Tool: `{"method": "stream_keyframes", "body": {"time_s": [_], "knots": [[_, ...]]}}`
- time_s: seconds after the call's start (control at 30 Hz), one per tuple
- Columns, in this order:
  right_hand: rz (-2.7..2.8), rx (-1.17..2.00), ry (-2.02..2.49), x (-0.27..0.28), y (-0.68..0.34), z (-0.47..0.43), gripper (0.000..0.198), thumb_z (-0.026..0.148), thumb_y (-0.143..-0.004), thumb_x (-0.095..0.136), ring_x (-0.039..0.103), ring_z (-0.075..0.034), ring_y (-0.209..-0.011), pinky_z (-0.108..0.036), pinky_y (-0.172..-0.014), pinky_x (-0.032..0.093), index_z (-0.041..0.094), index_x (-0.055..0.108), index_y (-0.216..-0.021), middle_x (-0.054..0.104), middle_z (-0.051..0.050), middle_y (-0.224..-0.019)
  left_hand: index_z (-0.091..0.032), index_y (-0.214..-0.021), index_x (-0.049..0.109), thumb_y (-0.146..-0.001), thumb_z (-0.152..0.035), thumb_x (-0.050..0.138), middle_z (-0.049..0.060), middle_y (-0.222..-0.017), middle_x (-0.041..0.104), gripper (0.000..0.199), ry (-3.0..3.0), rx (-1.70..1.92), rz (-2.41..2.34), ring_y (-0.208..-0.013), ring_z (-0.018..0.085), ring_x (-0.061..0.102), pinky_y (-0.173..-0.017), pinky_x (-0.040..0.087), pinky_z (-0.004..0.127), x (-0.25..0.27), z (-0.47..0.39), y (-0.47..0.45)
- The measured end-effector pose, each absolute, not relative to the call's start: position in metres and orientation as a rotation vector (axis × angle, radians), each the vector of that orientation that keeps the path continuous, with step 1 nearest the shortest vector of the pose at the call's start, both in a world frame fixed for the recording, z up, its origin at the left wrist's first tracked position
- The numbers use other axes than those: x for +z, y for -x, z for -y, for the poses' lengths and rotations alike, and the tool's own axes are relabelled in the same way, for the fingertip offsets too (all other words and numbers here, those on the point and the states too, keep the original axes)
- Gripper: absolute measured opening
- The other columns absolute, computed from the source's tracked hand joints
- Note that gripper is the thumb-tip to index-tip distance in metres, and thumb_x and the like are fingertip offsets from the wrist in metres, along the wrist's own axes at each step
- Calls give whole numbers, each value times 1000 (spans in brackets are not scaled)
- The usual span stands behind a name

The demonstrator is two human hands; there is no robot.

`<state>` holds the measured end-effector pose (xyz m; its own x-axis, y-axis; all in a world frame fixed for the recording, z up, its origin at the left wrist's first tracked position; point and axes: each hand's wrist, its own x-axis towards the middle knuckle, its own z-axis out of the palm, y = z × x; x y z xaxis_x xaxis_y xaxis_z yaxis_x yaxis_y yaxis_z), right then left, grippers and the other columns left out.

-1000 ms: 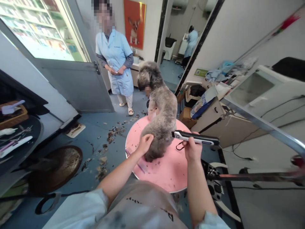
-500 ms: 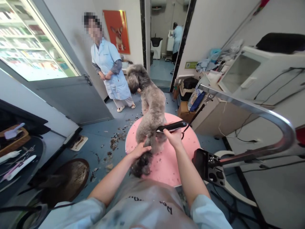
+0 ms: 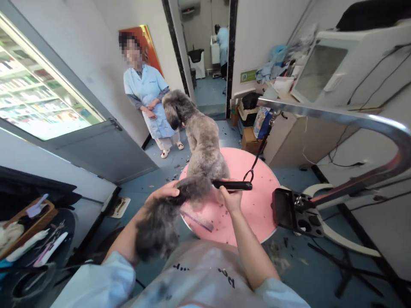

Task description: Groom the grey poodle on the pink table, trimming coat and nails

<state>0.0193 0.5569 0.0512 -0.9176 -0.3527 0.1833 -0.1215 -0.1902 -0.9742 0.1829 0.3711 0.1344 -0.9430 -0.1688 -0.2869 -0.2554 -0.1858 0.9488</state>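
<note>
A grey dog with a closely trimmed coat is on the round pink grooming table, its back end toward me. My left hand is closed around the dog's bushy tail, which droops over my forearm. In my right hand is a black hair clipper, lying nearly level, its head at the dog's rump beside the tail base. The blade is hidden against the fur. A comb lies on the table below the tail.
A metal grooming arm with a hanging dark loop reaches over the right side. A black tool tray is by the table. A co-worker in light blue stands beyond the dog. Grooming tools lie on a dark side table at left.
My left hand has raised the tail and moved left with it. The clipper has turned level and sits slightly lower. The comb has come into sight, and the camera view has shifted.
</note>
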Motion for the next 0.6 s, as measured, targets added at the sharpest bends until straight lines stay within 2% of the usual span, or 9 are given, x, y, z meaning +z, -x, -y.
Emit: {"method": "stream_keyframes", "body": {"time_s": [0.1, 0.2, 0.3, 0.37, 0.4, 0.47, 0.53, 0.6], "knots": [[-1864, -2391, 539, 47, -30, -548, 33, 30, -70, 68, 65, -20, -96, -38, -87, 54, 21, 54, -98, 66, -8, -104, -11, -104, 68, -64, -53, 55, 12, -73, 68, 60, 477, 2221, -2013, -75, 31, 65, -74, 51, 44, 149, -351, -179], [-1825, -2307, 559, 39, -39, -543, 31, 28, -65, 70, 66, -20, -89, -36, -79, 55, 21, 56, -92, 68, -6, -96, -13, -96, 70, -63, -48, 55, 10, -72, 66, 50, 346, 2015, -2163, -71, 28, 63, -71, 51, 42, 156, -326, -168], [-1805, -2302, 416, 23, -52, -552, 29, 29, -64, 71, 67, -21, -84, -36, -76, 55, 20, 58, -89, 68, -5, -90, -14, -79, 71, -56, -28, 61, 7, -71, 64, 28, 187, 1542, -2711, -71, 24, 60, -73, 49, 37, 151, -294, -146], [-1779, -2310, 279, 10, -65, -563, 33, 33, -65, 72, 66, -21, -82, -36, -71, 56, 20, 58, -92, 69, -6, -93, -15, -78, 71, -54, -18, 62, 6, -76, 65, 26, 194, 1317, -3239, -78, 22, 59, -80, 47, 33, 136, -273, -121], [-1758, -2310, 214, 3, -73, -567, 36, 35, -65, 72, 66, -21, -80, -35, -67, 56, 20, 58, -95, 69, -7, -96, -15, -82, 70, -56, -17, 62, 6, -81, 65, 27, 268, 1341, -3453, -82, 21, 59, -83, 46, 31, 126, -265, -105], [-1703, -2332, 98, -10, -91, -573, 41, 38, -65, 73, 64, -19, -73, -34, -61, 55, 21, 55, -99, 68, -8, -102, -14, -85, 65, -67, -18, 59, 5, -86, 65, 20, 524, 1722, -3493, -86, 17, 58, -83, 45, 26, 102, -259, -68], [-1648, -2385, -8, -22, -108, -573, 43, 38, -65, 72, 61, -15, -63, -33, -59, 54, 21, 54, -100, 69, -7, -102, -12, -82, 57, -83, -20, 47, 3, -79, 63, 13, 684, 2153, -3063, -78, 11, 57, -77, 46, 21, 76, -265, -33], [-1603, -2460, -121, -32, -121, -568, 43, 37, -64, 71, 57, -12, -55, -30, -55, 52, 20, 55, -100, 70, -5, -92, -12, -78, 52, -95, -23, 31, 0, -70, 60, 28, 581, 2207, -2793, -67, 8, 54, -69, 47, 20, 55, -278, -6]]}}
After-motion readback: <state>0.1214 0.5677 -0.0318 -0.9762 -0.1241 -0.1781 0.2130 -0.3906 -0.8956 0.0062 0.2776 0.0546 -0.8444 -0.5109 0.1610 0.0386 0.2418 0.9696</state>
